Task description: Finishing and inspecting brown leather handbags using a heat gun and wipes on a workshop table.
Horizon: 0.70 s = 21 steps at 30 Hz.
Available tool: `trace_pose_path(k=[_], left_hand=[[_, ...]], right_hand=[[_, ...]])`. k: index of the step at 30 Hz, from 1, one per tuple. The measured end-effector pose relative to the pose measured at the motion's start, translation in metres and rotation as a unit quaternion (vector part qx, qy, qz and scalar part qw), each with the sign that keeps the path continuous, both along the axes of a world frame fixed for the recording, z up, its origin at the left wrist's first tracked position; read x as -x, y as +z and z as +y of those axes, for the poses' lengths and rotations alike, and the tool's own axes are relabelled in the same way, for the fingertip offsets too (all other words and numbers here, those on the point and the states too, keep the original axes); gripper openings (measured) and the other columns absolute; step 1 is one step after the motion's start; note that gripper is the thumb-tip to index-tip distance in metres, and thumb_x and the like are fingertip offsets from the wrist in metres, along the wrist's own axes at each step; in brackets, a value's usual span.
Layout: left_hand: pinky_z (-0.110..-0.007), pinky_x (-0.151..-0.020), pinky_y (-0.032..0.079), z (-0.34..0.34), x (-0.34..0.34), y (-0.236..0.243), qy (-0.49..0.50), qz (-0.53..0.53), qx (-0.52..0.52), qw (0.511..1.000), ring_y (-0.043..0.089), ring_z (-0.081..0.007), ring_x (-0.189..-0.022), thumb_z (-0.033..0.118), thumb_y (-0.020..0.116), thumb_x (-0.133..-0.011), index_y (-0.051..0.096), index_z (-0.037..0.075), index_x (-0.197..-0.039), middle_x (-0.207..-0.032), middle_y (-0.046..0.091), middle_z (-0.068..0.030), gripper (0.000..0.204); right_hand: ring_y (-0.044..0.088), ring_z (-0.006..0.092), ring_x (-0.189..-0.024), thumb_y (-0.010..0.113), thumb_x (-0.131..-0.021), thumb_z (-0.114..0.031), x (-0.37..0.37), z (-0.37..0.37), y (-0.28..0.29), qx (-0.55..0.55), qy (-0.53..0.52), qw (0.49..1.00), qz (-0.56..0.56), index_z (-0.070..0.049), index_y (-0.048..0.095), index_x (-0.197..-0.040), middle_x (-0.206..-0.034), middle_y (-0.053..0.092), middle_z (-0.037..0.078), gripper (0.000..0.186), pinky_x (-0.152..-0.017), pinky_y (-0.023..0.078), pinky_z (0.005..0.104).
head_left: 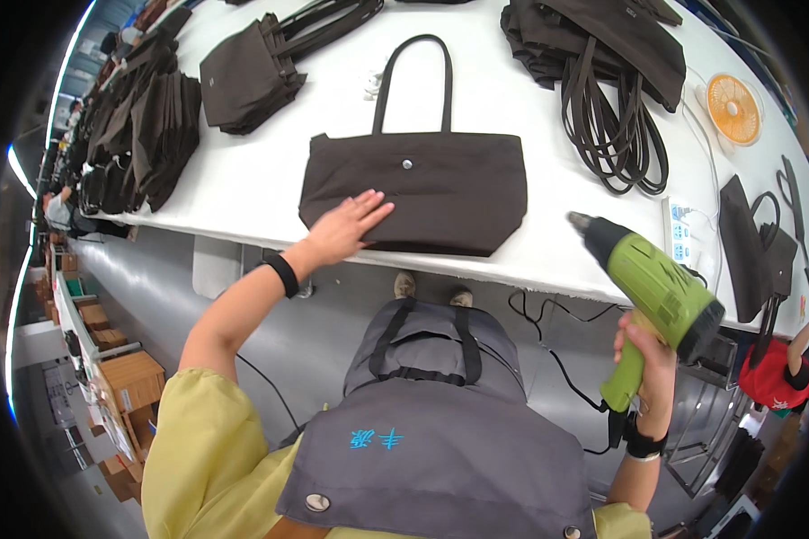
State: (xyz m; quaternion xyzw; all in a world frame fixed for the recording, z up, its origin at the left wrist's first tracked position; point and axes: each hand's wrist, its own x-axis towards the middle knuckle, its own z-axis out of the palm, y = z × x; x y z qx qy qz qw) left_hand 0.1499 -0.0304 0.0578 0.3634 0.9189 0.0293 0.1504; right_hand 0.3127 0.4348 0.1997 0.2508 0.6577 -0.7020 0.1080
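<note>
A dark brown tote bag (449, 193) lies flat on the white table in front of me, its single visible handle loop stretched away from me and a round metal snap near its top edge. My left hand (346, 226) rests on the lower left of the bag, fingers spread flat. In my right hand (649, 350) is a green heat gun (656, 283), gripped by its handle. Its dark nozzle points up and left, toward the table, to the right of the bag and apart from it. A black cord runs down from the handle.
Stacked brown bags (252, 76) lie at the far left, with more piled (157, 135) along the left edge. Another pile with looped straps (611, 99) sits far right, near an orange fan (733, 108) and a power strip (677, 232). A person in red (777, 373) is at the right.
</note>
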Motion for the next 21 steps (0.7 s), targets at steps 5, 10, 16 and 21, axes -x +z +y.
trace_pose_path(k=[5,10,16,21], left_hand=[[-0.041,-0.109,0.033,0.066,-0.016,-0.018,0.053,-0.047,-0.099,0.993,0.031,-0.0374,-0.135,0.022,0.058,-0.090,0.034,0.009,-0.143,-0.143,0.038,-0.0189,0.060],[-0.041,-0.092,0.047,0.164,0.025,0.010,0.138,-0.147,-0.077,0.976,0.061,-0.0311,-0.106,0.035,0.057,-0.087,0.056,0.008,-0.127,-0.114,0.063,-0.0156,0.048],[-0.039,-0.079,0.052,0.166,0.048,0.035,0.051,-0.042,-0.043,0.997,0.066,-0.0301,-0.088,0.041,0.063,-0.077,0.068,0.008,-0.097,-0.088,0.069,-0.0143,0.040],[-0.036,-0.064,0.052,0.105,0.033,0.026,-0.011,-0.169,0.041,0.985,0.066,-0.0260,-0.071,0.038,0.060,-0.076,0.068,0.004,-0.087,-0.070,0.065,-0.0135,0.036]], right_hand=[[0.058,0.0142,-0.066,0.061,-0.082,-0.006,-0.064,-0.012,-0.008,0.004,-0.198,0.976,0.087,0.003,0.051,-0.114,-0.093,0.057,0.010,0.035,-0.051,0.047,0.0245],[0.056,0.0134,-0.068,0.058,-0.084,-0.005,-0.112,-0.062,-0.014,-0.026,-0.277,0.955,0.105,0.003,0.051,-0.115,-0.094,0.056,0.010,0.032,-0.054,0.048,0.0246],[0.056,0.0124,-0.075,0.058,-0.086,-0.013,-0.147,-0.161,-0.021,0.001,-0.257,0.963,0.077,0.001,0.051,-0.112,-0.095,0.055,0.008,0.030,-0.061,0.047,0.0259],[0.057,0.0125,-0.072,0.064,-0.084,-0.012,-0.147,-0.242,-0.029,0.064,-0.244,0.967,-0.008,0.000,0.056,-0.108,-0.087,0.057,0.005,0.029,-0.062,0.047,0.0252]])
